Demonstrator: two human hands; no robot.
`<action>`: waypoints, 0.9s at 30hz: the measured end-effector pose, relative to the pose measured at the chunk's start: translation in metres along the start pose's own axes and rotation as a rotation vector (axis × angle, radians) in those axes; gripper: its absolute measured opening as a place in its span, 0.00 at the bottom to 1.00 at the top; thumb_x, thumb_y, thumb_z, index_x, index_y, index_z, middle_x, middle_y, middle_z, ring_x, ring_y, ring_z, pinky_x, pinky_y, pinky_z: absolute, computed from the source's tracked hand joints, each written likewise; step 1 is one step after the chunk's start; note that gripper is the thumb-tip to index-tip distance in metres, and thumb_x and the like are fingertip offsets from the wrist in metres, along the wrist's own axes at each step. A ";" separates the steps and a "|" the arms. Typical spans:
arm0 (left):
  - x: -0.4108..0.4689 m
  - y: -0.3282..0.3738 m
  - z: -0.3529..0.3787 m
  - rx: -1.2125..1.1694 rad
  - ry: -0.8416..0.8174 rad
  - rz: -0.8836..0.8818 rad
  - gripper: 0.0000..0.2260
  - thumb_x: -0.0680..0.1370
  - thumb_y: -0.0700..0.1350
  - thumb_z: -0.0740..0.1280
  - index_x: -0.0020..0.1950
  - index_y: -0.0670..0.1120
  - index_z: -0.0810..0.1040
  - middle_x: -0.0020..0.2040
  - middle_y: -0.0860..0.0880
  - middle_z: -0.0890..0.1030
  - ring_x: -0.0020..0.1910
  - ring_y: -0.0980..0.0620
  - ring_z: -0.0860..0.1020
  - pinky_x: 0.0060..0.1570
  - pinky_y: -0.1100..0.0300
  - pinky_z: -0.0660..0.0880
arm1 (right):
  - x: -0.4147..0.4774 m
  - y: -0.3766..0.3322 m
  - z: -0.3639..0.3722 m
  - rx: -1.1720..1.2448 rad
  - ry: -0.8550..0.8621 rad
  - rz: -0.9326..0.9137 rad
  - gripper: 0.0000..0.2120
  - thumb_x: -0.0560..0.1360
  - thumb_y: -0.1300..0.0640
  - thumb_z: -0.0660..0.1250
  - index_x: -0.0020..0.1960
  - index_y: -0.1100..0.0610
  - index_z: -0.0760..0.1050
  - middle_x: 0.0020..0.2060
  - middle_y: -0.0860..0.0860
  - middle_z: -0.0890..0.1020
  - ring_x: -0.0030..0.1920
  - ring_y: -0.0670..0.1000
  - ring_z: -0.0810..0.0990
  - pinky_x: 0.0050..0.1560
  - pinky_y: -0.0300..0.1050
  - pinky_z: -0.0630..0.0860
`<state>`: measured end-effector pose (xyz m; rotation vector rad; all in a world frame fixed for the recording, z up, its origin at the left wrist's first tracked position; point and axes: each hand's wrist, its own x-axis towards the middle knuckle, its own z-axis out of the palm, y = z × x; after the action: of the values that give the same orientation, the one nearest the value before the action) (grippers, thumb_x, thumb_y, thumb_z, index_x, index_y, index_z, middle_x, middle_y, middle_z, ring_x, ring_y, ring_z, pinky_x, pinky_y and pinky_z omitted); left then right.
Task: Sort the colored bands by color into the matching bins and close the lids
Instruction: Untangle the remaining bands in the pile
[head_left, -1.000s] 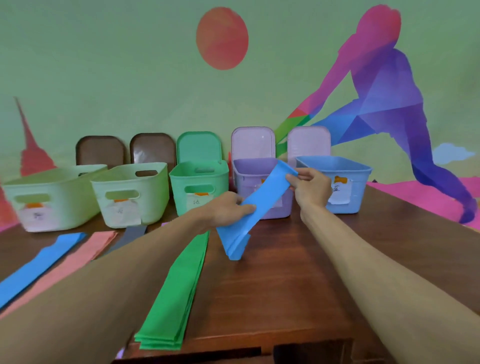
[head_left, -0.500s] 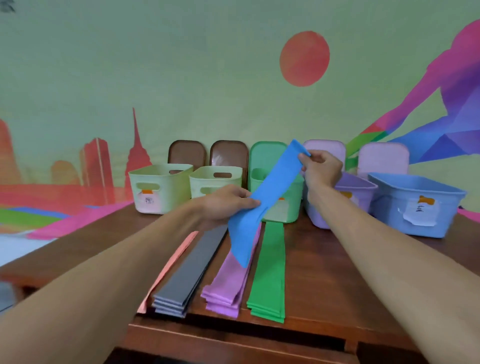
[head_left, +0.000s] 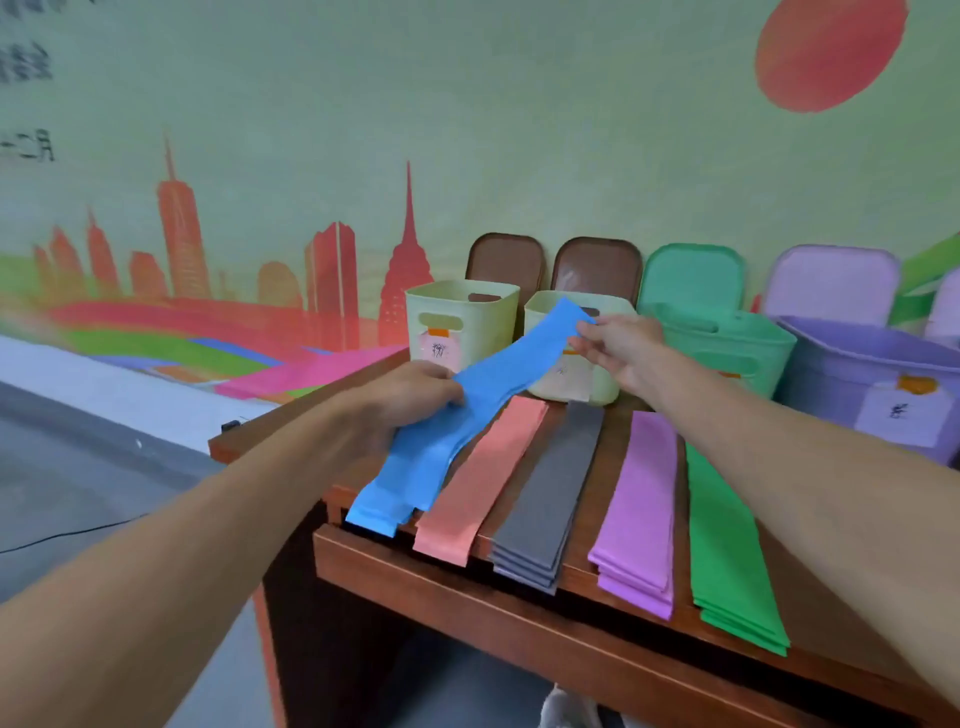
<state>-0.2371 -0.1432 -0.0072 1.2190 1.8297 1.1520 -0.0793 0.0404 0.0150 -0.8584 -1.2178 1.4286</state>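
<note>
The blue band stretched slantwise across the middle of the frame, held off the tabletop at two places. The left hand gripped its middle, fingers curled round the band's left edge. The right hand pinched the upper end between thumb and fingers, just in front of the second pale bin. The band's lower end lay at the tabletop's front left corner and hung a little past the edge; whether more blue lay beneath it could not be told.

To its right, four flat piles ran side by side toward the front edge, with strips of bare wood between them: the salmon pile, the grey pile, the purple pile and the green pile. Their near ends reached the edge or slightly overhung it.

Along the back stood the first pale bin, the second pale one, the green bin and the purple bin, all open at the top. Two brown lids, a green lid and a lilac lid leaned upright behind them against the wall.

Left of the tabletop's side edge, grey floor lay open in the lower left of the frame, crossed by a thin dark cable.
</note>
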 end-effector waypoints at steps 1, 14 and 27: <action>0.001 -0.007 -0.006 0.004 0.002 -0.032 0.08 0.76 0.39 0.62 0.50 0.39 0.79 0.47 0.40 0.83 0.43 0.41 0.81 0.49 0.48 0.79 | 0.004 0.006 0.010 -0.039 -0.033 0.024 0.07 0.74 0.73 0.66 0.48 0.64 0.72 0.40 0.56 0.78 0.33 0.51 0.79 0.32 0.37 0.80; 0.041 -0.051 -0.022 0.212 0.012 -0.258 0.06 0.76 0.43 0.59 0.41 0.42 0.69 0.36 0.45 0.73 0.33 0.47 0.73 0.39 0.59 0.72 | 0.061 0.089 0.073 -0.936 -0.092 -0.271 0.06 0.71 0.60 0.73 0.47 0.60 0.82 0.43 0.51 0.80 0.47 0.50 0.77 0.50 0.45 0.75; 0.056 -0.061 -0.022 0.443 -0.052 -0.219 0.06 0.76 0.45 0.64 0.45 0.43 0.73 0.43 0.43 0.75 0.39 0.47 0.74 0.40 0.54 0.70 | 0.084 0.122 0.082 -1.124 -0.138 -0.311 0.03 0.71 0.60 0.71 0.43 0.58 0.83 0.46 0.53 0.84 0.50 0.53 0.80 0.46 0.44 0.75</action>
<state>-0.2983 -0.1090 -0.0569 1.2268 2.1863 0.6053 -0.2054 0.1075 -0.0759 -1.2158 -2.1922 0.4632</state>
